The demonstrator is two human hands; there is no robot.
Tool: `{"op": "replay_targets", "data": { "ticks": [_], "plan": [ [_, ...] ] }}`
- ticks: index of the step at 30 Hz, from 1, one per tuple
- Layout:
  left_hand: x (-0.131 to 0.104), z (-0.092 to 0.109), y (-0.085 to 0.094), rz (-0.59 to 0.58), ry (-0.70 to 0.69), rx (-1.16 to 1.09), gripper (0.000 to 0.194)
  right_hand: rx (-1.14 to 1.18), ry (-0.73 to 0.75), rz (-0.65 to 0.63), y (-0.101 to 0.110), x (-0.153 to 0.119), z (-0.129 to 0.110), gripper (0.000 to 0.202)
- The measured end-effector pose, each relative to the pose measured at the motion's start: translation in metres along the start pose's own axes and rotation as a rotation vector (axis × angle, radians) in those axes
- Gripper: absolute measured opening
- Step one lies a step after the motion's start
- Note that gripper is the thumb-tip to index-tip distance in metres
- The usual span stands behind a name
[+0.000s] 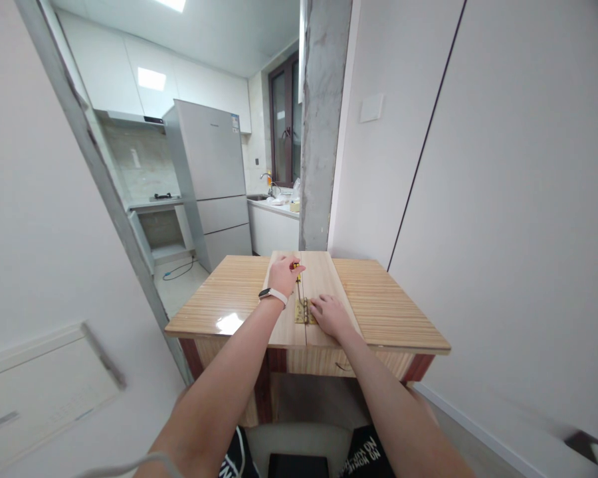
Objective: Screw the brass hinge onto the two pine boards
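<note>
A screwdriver (298, 273) with a yellow and black handle is gripped in my left hand (285, 273), which wears a white-banded wristwatch (274, 295). Its thin shaft points down toward a brass hinge (299, 315). The hinge lies opened flat across the seam between two pale wooden boards (285, 332). My right hand (331, 315) rests on the right board, fingertips at the hinge's right leaf and partly covering it. Whether the fingertips pinch a screw is too small to make out.
The boards lie on a striped wooden table (379, 299) with a drawer (323, 362) below its front edge. Walls stand close on both sides. Beyond a doorway are a grey refrigerator (216, 159), a sink (258, 197) and a cable (179, 269) on the floor.
</note>
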State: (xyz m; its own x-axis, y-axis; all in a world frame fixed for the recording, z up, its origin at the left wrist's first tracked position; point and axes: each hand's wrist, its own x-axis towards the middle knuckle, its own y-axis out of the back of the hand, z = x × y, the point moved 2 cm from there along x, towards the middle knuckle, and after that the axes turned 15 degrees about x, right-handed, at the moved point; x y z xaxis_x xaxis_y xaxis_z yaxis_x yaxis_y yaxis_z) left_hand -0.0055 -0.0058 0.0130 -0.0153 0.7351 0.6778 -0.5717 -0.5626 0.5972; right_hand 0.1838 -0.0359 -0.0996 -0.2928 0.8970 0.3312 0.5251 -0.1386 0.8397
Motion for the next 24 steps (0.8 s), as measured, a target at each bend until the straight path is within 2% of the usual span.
{"op": "replay_targets", "data": {
  "ticks": [6,14,19,24],
  "plan": [
    [0.002,0.004,0.002,-0.018,0.01,0.065,0.011,0.002,-0.013,0.003,-0.001,0.0,0.001,0.046],
    [0.002,0.004,-0.008,-0.045,-0.022,-0.039,0.022,-0.002,-0.006,-0.004,-0.001,0.001,0.001,0.047],
    [-0.002,0.001,-0.009,-0.029,-0.038,-0.044,0.014,-0.005,-0.004,0.001,-0.001,0.0,0.001,0.047],
    [-0.005,0.009,-0.004,0.003,-0.065,0.048,0.012,-0.004,-0.004,0.01,-0.002,0.0,0.002,0.047]
  ]
}}
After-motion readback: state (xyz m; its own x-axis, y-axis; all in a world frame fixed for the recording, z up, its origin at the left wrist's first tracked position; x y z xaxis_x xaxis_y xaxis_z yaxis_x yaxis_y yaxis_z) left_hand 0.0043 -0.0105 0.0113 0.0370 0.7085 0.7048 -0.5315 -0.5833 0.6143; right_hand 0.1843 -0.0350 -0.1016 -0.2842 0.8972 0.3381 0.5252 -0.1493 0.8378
